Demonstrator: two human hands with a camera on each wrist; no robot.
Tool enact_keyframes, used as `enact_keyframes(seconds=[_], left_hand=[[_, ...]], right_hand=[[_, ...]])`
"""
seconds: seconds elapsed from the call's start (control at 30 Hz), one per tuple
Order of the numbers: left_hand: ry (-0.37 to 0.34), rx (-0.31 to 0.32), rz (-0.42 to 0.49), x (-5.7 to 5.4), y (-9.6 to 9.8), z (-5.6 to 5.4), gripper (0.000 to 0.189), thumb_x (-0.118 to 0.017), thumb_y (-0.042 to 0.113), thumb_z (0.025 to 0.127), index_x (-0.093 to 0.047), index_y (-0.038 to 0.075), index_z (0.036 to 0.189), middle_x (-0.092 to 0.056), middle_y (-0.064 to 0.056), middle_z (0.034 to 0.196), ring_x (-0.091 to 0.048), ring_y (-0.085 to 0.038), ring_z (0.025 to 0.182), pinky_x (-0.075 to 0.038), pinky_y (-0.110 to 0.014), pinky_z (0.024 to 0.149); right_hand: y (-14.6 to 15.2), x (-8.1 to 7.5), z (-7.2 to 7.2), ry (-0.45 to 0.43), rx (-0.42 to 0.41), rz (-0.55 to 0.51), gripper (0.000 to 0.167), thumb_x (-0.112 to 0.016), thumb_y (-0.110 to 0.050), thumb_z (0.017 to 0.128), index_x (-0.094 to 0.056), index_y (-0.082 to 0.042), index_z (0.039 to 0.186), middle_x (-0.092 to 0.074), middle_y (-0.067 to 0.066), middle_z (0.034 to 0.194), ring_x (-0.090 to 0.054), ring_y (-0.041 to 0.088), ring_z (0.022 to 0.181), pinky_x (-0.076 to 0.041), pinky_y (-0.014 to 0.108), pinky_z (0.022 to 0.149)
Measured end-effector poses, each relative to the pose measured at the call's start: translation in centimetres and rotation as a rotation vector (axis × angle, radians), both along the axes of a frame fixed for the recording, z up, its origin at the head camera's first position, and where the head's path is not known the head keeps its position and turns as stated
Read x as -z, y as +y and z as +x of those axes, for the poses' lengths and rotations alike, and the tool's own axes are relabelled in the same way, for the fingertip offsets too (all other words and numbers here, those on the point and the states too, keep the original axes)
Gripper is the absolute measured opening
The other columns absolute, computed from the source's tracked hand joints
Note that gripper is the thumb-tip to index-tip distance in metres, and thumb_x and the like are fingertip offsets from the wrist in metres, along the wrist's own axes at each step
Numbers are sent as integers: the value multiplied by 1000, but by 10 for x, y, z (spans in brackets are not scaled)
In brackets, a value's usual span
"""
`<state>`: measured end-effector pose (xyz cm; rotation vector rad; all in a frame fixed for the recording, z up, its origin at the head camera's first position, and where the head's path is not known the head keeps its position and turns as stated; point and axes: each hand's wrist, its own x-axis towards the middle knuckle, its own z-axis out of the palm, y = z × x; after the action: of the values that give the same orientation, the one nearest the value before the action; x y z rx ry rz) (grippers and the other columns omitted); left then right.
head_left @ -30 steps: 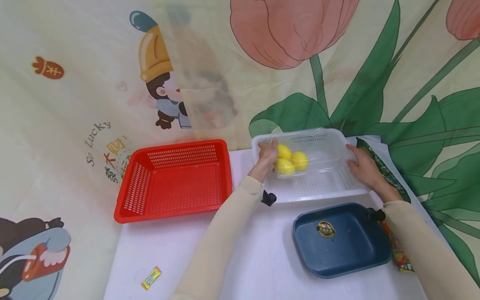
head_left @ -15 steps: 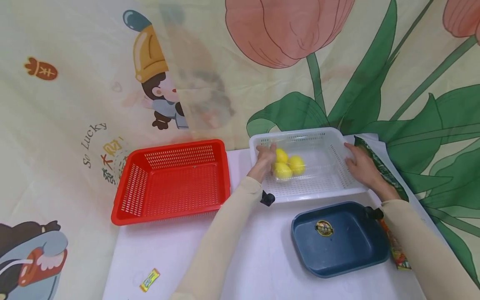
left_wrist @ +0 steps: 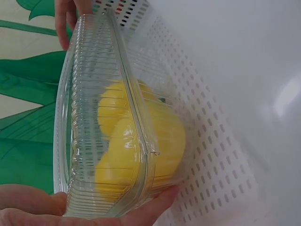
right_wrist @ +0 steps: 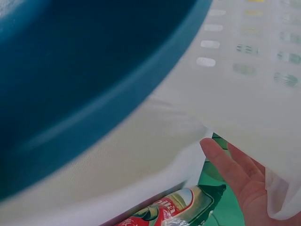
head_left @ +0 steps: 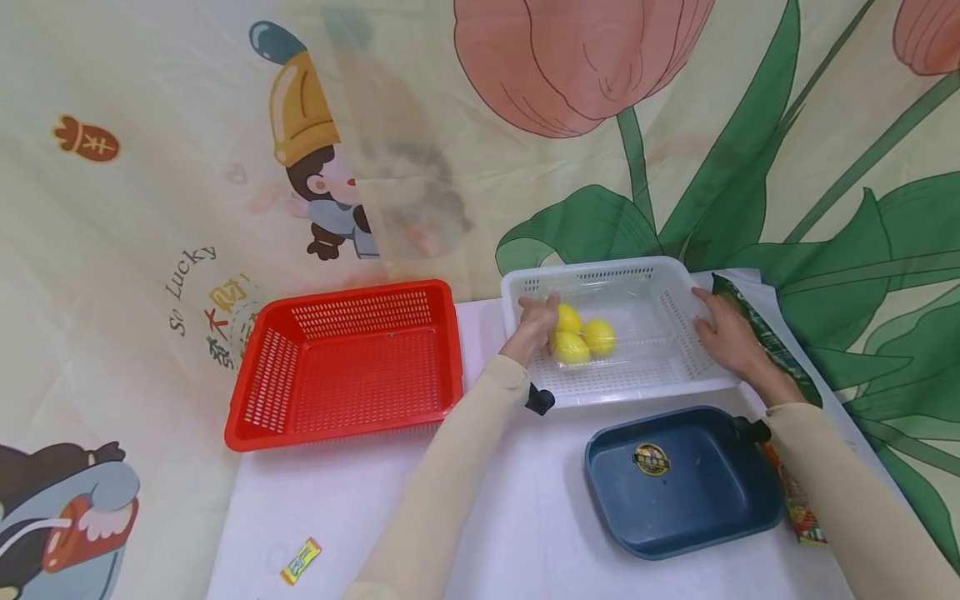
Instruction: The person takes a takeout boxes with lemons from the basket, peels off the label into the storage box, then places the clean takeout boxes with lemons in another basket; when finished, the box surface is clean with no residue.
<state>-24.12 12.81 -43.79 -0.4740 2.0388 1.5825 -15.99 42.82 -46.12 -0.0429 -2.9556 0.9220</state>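
Note:
In the head view a clear plastic box (head_left: 637, 312) sits inside the white basket (head_left: 622, 393), with three yellow lemons (head_left: 599, 337) visible through it at its left end. My left hand (head_left: 534, 323) grips that end; the left wrist view has thumb and fingers (left_wrist: 155, 207) on either side of the box. At the basket's right side, my right hand (head_left: 726, 336) holds the rim, its fingers (right_wrist: 225, 162) reaching along the outer wall in the right wrist view. The basket rim hides part of this hand there.
A red basket (head_left: 367, 433) stands to the left. In front of the white basket lies a blue pan (head_left: 682, 492), near my right forearm. A green packet (head_left: 772, 342) and an orange-red packet (head_left: 802, 504) lie at right. A small yellow packet (head_left: 301, 561) is at front left.
The clear box has come down and slightly forward inside the white basket, with my left hand following it. The right hand keeps its place at the basket's right rim.

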Motion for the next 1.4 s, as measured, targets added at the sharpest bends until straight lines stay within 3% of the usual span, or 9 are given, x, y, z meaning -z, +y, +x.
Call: enact_keyframes(seconds=[0.17,0.4,1.07,1.3,1.4], left_hand=[[1,13,-20,1,1,2,81,-43,48,107,3,13,163,-37,-24,157,-48,-38,135,-54,-55,98],[-7,0,-9,0,1,2,81,-45,47,106,1,13,163,-42,-23,152,-50,-37,130,-51,-56,103],[-24,-3,30,6,0,-1,85,-47,48,105,3,10,163,-35,-25,158,-40,-41,143,-43,-66,106],[-23,34,-1,-6,-6,-2,86,-45,52,104,-1,7,162,-26,-20,165,-33,-39,149,-40,-66,110],[17,82,-29,-15,-11,-3,86,-45,52,104,-3,6,162,-23,-16,167,-31,-34,151,-34,-55,119]], right_hand=[[0,2,0,3,-6,4,58,-43,-9,107,-20,-1,160,-36,37,146,-46,50,119,-38,76,97],[-1,0,0,-14,-1,-5,59,-42,-12,108,-17,-3,161,-35,38,147,-46,52,119,-39,78,96],[-3,0,1,0,-4,1,58,-42,-10,107,-19,-2,160,-35,38,147,-45,52,121,-37,77,98],[-3,-2,-1,1,-18,11,58,-42,-10,107,-20,2,159,-34,39,149,-41,55,128,-33,77,103],[0,-2,-2,2,-20,23,57,-42,-13,108,-20,3,158,-32,40,151,-36,57,133,-30,76,106]])
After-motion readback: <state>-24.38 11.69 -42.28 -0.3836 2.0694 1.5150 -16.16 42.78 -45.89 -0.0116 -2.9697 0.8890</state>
